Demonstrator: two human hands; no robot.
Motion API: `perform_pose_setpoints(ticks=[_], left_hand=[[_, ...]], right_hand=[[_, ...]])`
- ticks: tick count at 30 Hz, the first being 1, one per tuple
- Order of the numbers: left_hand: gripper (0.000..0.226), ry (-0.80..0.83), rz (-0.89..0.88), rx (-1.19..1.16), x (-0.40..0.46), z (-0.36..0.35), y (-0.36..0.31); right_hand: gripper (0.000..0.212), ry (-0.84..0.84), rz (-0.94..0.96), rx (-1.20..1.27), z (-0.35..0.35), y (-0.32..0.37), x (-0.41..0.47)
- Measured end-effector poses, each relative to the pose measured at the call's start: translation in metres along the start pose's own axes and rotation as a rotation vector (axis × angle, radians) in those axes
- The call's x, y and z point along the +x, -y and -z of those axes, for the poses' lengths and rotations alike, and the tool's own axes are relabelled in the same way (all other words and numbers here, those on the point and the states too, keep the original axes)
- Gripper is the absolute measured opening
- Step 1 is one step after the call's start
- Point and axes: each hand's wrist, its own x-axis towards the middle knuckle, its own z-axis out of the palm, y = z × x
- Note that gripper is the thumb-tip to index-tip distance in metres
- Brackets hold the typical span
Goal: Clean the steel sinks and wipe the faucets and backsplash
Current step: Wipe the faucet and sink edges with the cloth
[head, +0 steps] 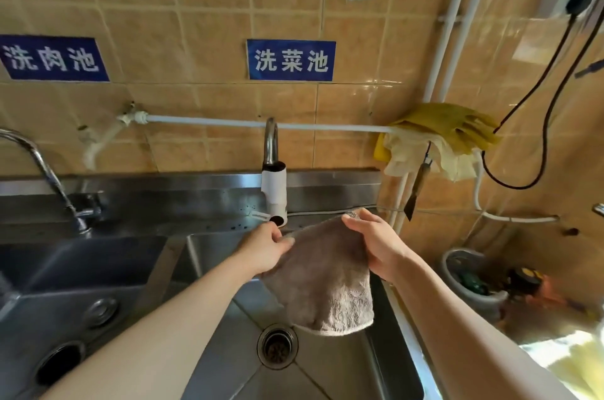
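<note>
Both forearms reach in over the right steel sink, whose drain sits below a grey-brown cloth hanging above the basin. My left hand pinches the cloth's upper left edge, and my right hand grips its upper right corner. Faucet stands just behind, on the steel backsplash; left sink adjoins.

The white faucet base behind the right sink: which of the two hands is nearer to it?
Left. The left hand grips the cloth edge just below the white faucet base; the right hand holds the opposite edge, farther right.
</note>
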Motion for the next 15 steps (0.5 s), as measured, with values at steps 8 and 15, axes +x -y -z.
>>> perform_pose_setpoints(ticks=[8, 15], left_hand=[[0.038, -0.201, 0.088, 0.025, -0.009, 0.018, -0.018], [0.019, 0.124, 0.201, -0.369, -0.023, 0.054, -0.046]], right_hand=[[0.015, 0.046, -0.039, 0.041, 0.01, -0.005, 0.0], [0.022, -0.101, 0.046, 0.017, -0.003, -0.004, 0.012]])
